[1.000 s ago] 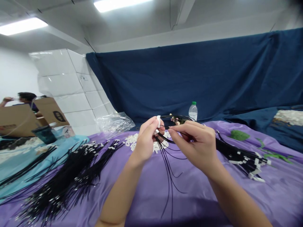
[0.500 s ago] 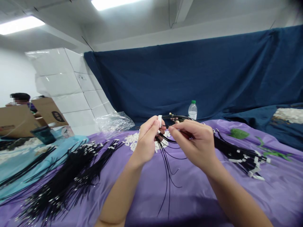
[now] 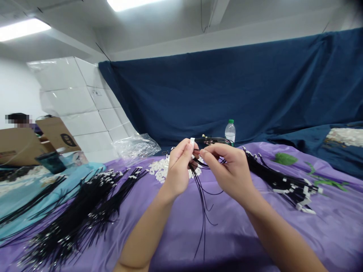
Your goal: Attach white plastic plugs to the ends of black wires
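Between thumb and fingers my left hand [image 3: 180, 166] pinches a small white connector [image 3: 192, 142], with several thin black cables [image 3: 200, 192] hanging below it. My right hand [image 3: 229, 166] is closed just to the right, its thumb and forefinger pinched on a black cable close to the connector. More black strands loop behind the fingers of both hands. Underneath, a pile of small white plastic pieces [image 3: 159, 169] lies on the purple cloth [image 3: 227, 230]. How the cable end meets the connector is too small to make out.
Bundles of black cables with white ends lie at the left [image 3: 82, 200] and right [image 3: 280, 179]. A green-capped bottle [image 3: 230, 133] and clear plastic bag [image 3: 137, 146] stand behind. Cardboard boxes [image 3: 21, 145] and a person [image 3: 19, 120] are at far left.
My right hand has shifted slightly left, closer to my left hand. My left hand keeps its pinch on the white connector, and the hanging cables have swung slightly.
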